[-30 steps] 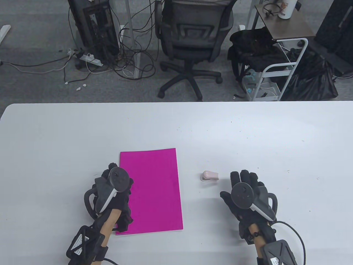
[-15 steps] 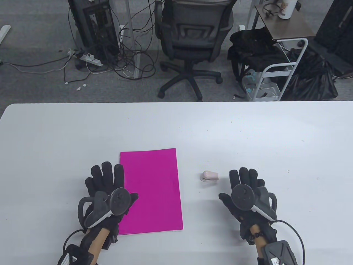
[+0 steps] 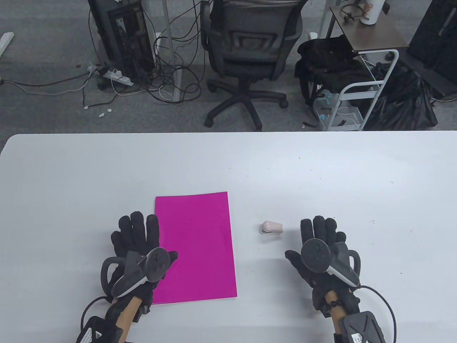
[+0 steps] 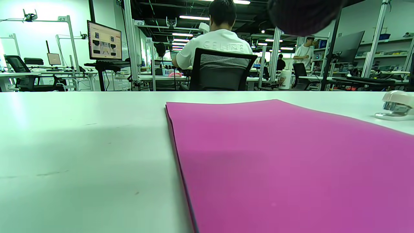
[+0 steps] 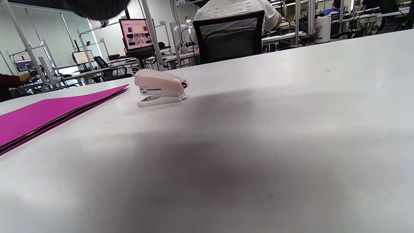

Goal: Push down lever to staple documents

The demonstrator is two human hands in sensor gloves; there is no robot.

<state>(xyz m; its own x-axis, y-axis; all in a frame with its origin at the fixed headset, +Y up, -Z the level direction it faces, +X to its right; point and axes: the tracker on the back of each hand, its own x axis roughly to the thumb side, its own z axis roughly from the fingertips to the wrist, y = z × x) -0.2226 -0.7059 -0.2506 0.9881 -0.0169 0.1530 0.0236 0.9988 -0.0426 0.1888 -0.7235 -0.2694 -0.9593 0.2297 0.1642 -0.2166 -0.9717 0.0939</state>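
A stack of magenta sheets (image 3: 195,246) lies flat on the white table (image 3: 228,164). It also shows in the left wrist view (image 4: 291,155) and the right wrist view (image 5: 48,113). A small pale pink stapler (image 3: 271,228) sits on the table right of the sheets, seen too in the right wrist view (image 5: 160,86) and at the edge of the left wrist view (image 4: 396,105). My left hand (image 3: 137,235) lies flat and open at the sheets' left edge, thumb over the paper. My right hand (image 3: 316,237) lies flat and open just right of the stapler, apart from it.
Beyond the table's far edge stand an office chair (image 3: 246,53), a white cart (image 3: 360,89) with black bags, and cables on the floor. The table reaches far to the left, right and back of the sheets.
My left hand pulled back toward me and spread flat beside the sheets' left edge. My right hand barely shifted. Sheets and stapler have not moved.
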